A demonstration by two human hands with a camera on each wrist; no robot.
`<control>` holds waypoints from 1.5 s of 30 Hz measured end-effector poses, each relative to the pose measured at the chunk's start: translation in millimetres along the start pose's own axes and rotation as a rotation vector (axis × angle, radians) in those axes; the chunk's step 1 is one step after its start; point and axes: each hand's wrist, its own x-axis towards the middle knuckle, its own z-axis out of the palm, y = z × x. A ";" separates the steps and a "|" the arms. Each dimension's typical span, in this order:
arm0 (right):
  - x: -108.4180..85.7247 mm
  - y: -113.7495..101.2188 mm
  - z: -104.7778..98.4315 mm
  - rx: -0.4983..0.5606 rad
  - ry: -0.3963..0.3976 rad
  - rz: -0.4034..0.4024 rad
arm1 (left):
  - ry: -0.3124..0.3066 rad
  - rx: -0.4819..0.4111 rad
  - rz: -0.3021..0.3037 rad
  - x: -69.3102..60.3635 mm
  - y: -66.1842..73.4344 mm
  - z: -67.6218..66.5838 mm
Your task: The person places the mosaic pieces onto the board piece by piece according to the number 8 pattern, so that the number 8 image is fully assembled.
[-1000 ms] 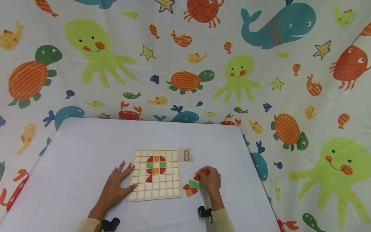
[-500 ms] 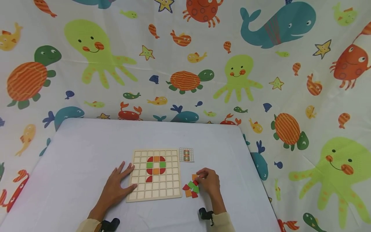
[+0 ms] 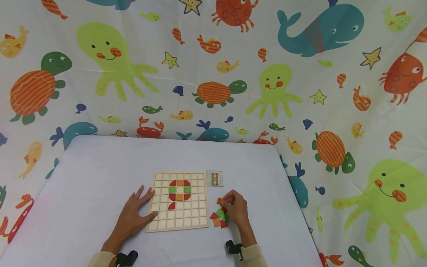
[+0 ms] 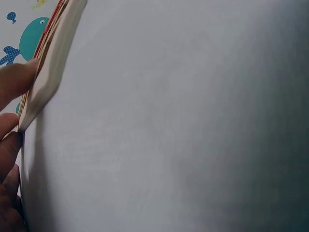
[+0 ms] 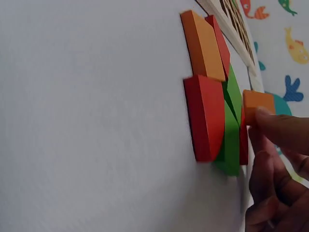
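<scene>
A wooden grid board lies on the table, with red, orange and green tiles set as a ring in its upper middle and one red tile below. My left hand rests with spread fingers against its left edge; in the left wrist view the thumb touches the rim. Thumb and fingers of my right hand pinch an orange square tile, held above a small pile. That pile has red, green and orange tiles, partly hidden by the hand in the head view.
A small pattern card with a printed grid lies at the board's upper right corner. White cloth covers the table. Behind and beside it hangs a curtain printed with sea animals.
My right hand has picked an orange tile from the pile and moved slightly left with it. Several pile tiles have shifted. The left hand has stayed in place.
</scene>
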 end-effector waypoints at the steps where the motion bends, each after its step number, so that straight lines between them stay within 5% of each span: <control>1: -0.4 -1.0 1.8 0.009 0.005 -0.008 | -0.001 -0.001 0.000 -0.1 0.2 -0.1; 15: -13.8 -32.5 35.4 0.125 -0.104 -0.169 | 0.014 -0.009 0.017 -1.1 -1.1 0.7; 29: -24.1 -68.7 75.3 0.055 -0.212 -0.175 | 0.006 -0.011 0.017 -1.0 1.0 -0.7; 45: -30.0 -77.5 105.1 -0.116 -0.072 -0.185 | 0.004 -0.006 0.017 -1.4 -0.6 0.5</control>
